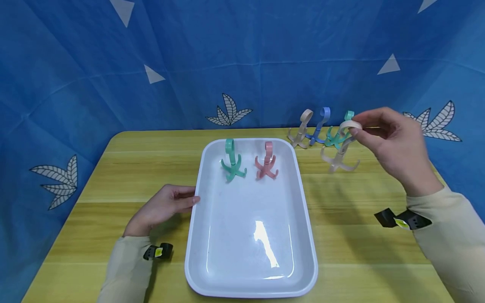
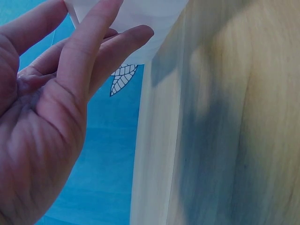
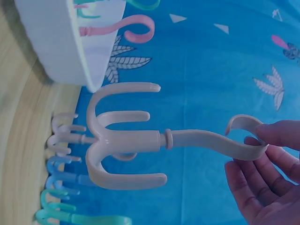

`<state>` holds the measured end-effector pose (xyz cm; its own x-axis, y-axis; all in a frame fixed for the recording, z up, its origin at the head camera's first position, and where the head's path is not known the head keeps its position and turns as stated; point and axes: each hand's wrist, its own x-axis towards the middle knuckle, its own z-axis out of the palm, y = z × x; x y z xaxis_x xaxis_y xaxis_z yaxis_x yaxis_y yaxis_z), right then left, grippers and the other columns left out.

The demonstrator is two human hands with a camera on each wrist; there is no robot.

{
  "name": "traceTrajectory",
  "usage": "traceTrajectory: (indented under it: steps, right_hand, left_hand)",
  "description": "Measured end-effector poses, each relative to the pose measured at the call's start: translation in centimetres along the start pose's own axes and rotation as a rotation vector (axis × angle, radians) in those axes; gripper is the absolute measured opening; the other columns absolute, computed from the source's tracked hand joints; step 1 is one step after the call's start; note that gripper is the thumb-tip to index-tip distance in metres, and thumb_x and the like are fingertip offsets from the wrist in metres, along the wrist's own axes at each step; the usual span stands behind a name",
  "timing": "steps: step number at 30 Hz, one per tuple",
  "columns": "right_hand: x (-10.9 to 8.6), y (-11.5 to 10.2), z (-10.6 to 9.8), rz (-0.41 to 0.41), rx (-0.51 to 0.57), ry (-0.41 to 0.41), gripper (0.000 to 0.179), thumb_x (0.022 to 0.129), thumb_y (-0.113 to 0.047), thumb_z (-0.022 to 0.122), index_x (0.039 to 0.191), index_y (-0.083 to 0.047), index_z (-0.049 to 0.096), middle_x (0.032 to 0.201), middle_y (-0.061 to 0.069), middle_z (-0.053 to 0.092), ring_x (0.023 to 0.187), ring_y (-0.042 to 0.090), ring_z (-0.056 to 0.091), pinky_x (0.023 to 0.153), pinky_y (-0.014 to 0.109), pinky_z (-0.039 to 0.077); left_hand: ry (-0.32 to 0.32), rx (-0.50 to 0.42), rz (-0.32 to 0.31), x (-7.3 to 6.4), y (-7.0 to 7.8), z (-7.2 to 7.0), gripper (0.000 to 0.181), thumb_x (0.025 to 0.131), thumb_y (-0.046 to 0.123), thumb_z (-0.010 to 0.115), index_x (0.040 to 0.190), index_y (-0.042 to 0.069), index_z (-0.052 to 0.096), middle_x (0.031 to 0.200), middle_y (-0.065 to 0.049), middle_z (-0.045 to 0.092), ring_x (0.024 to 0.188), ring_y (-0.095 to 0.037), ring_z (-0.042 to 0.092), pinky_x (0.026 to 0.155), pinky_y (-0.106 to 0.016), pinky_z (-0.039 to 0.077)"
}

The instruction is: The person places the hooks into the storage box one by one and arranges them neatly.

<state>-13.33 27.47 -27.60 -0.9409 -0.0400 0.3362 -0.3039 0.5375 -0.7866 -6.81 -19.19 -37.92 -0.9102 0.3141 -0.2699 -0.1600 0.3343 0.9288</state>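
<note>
My right hand (image 1: pixel 398 143) pinches the curled top of a beige four-pronged hook hanger (image 3: pixel 126 140) between thumb and fingers. The hanger hangs upright, prongs at the bottom, to the right of the white tray (image 1: pixel 250 292). At the tray's left side, my left hand (image 1: pixel 170 206) holds the edge, thumb over the rim and fingers against the outer wall (image 2: pixel 159 28). Inside the tray's far end stand a green hook hanger (image 1: pixel 232 166) and a pink hook hanger (image 1: pixel 267 164), side by side.
Beyond the tray's far right corner stand a beige hanger (image 1: pixel 301 132), a blue hanger (image 1: pixel 320 126) and another green hanger (image 1: pixel 333 136), the last partly behind the held one. A blue patterned cloth (image 1: pixel 182 63) hangs along the far edge of the wooden table (image 1: pixel 151 160).
</note>
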Motion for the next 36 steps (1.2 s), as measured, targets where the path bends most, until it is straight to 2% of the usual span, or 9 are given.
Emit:
traceTrajectory:
  steps: [7, 14, 21, 30, 36]
  right_hand:
    - [-0.8, -1.6, 0.3, -0.018, -0.067, -0.051, 0.025, 0.093, -0.021, 0.070, 0.116, -0.008, 0.068, 0.104, -0.003, 0.065, 0.091, 0.006, 0.061, 0.072, 0.016, 0.046]
    - [-1.1, -2.7, 1.1, -0.172, 0.024, -0.098, 0.020, 0.092, -0.006, 0.070, 0.112, -0.004, 0.070, 0.104, 0.001, 0.065, 0.090, 0.012, 0.063, 0.077, 0.012, 0.049]
    - [-1.3, -3.7, 2.1, -0.227, 0.060, -0.177, 0.020, 0.091, -0.002, 0.070, 0.111, -0.004, 0.070, 0.105, 0.003, 0.066, 0.094, 0.015, 0.061, 0.084, 0.014, 0.050]
    - [-1.2, -4.8, 4.2, -0.325, 0.075, -0.280, 0.020, 0.089, 0.001, 0.070, 0.109, -0.005, 0.070, 0.103, -0.001, 0.067, 0.092, 0.014, 0.062, 0.083, 0.020, 0.053]
    - [-1.2, -4.8, 5.6, -0.364, 0.055, -0.328, 0.022, 0.087, 0.002, 0.073, 0.108, -0.007, 0.071, 0.104, -0.002, 0.067, 0.091, 0.011, 0.063, 0.083, 0.021, 0.054]
  left_hand:
    - [-0.003, 0.001, 0.003, -0.1, 0.1, 0.1, 0.047, 0.096, 0.019, 0.066, 0.134, -0.007, 0.056, 0.122, -0.020, 0.064, 0.106, -0.028, 0.066, 0.084, -0.038, 0.057]
    - [0.003, -0.001, 0.004, -0.1, 0.0, 0.1, 0.047, 0.096, 0.019, 0.066, 0.134, -0.008, 0.056, 0.122, -0.021, 0.063, 0.106, -0.029, 0.066, 0.084, -0.038, 0.057]
    - [0.004, 0.002, 0.010, 0.1, -0.1, 0.0, 0.047, 0.097, 0.020, 0.066, 0.134, -0.007, 0.056, 0.123, -0.020, 0.063, 0.106, -0.028, 0.065, 0.084, -0.038, 0.057]
    - [0.017, 0.007, -0.005, -0.1, 0.0, 0.0, 0.047, 0.097, 0.018, 0.066, 0.134, -0.008, 0.055, 0.124, -0.022, 0.062, 0.107, -0.029, 0.065, 0.085, -0.038, 0.057]
    - [0.017, -0.005, 0.016, 0.0, -0.1, 0.2, 0.048, 0.097, 0.017, 0.065, 0.134, -0.010, 0.053, 0.127, -0.024, 0.060, 0.108, -0.031, 0.064, 0.085, -0.039, 0.056]
